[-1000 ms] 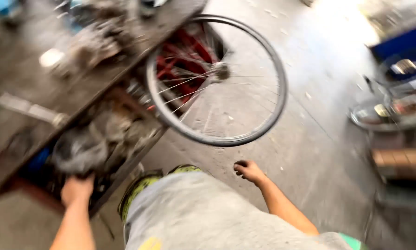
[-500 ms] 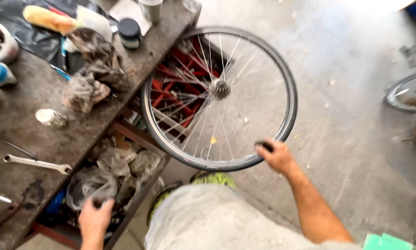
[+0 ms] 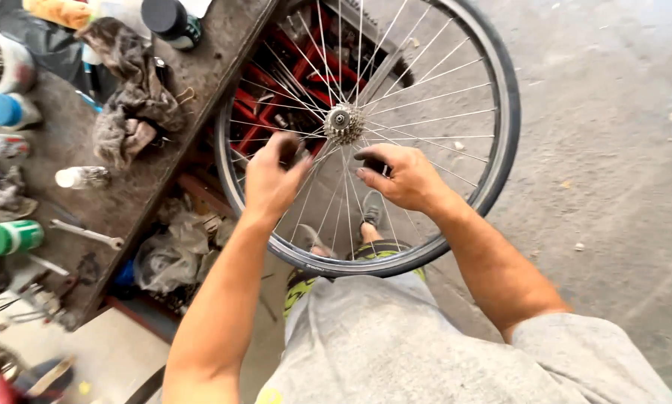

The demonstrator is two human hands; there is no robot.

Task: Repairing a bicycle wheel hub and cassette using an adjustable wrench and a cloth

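So there's one bicycle wheel here, standing roughly upright on the concrete floor right in front of the person's legs, leaning close against the open side of the workbench. Its flat face is turned up toward the camera, so the axle points more or less at the viewer, and the sprocket cluster sits dead centre in the spokes.

Both hands are on the near side of the spokes, just below that cluster. The left hand is to the left of it, fingers curled in around something small and dark, can't tell what it is. The right hand is to the right and a bit lower, fingers bent and pinched at the spokes, thumb tucked under. Neither hand touches the tyre.

On the bench: one crumpled grey rag, one open-ended spanner, one green-capped bottle, one blue-capped bottle and one black-lidded can. Under the bench there's a red crate behind the spokes and a clear plastic bag
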